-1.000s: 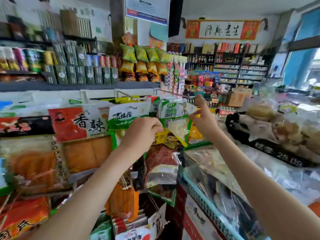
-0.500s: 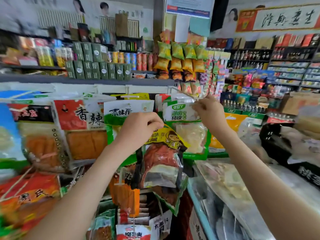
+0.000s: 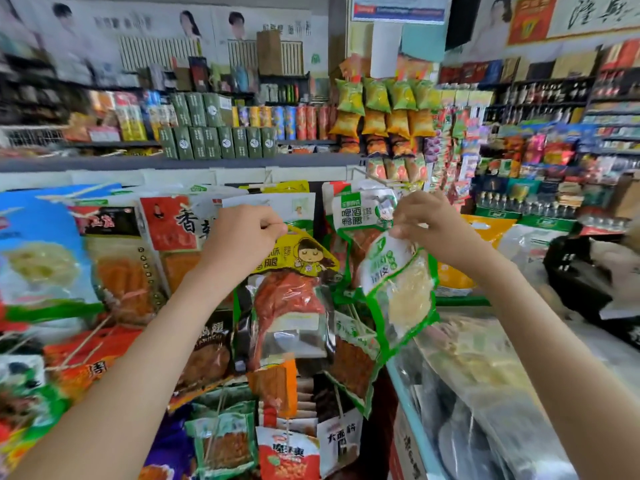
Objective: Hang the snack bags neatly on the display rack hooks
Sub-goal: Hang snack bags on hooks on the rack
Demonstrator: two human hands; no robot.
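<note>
My left hand (image 3: 242, 233) grips the top corner of a yellow-topped bag (image 3: 294, 292) with a cartoon girl and red meat inside; the bag hangs down in front of the rack. My right hand (image 3: 433, 230) pinches the top of a green-edged clear bag (image 3: 401, 292) of pale shreds, which hangs tilted below the hand. Behind it a green and white bag (image 3: 360, 213) hangs on a rack hook (image 3: 374, 176). More snack bags fill the rack, including a red and white one (image 3: 173, 226) to the left.
A grey shelf (image 3: 104, 162) with green boxes runs above the rack. Chip bags (image 3: 381, 112) hang on a column behind. A counter with plastic-wrapped goods (image 3: 485, 375) stands at right, a black basket (image 3: 581, 271) beyond it. Lower rack rows hold further bags (image 3: 287, 452).
My right hand has drawn the green-edged bag down and off the hook area; it now hangs tilted, exposing another green and white bag behind. My left hand still holds the yellow bag.
</note>
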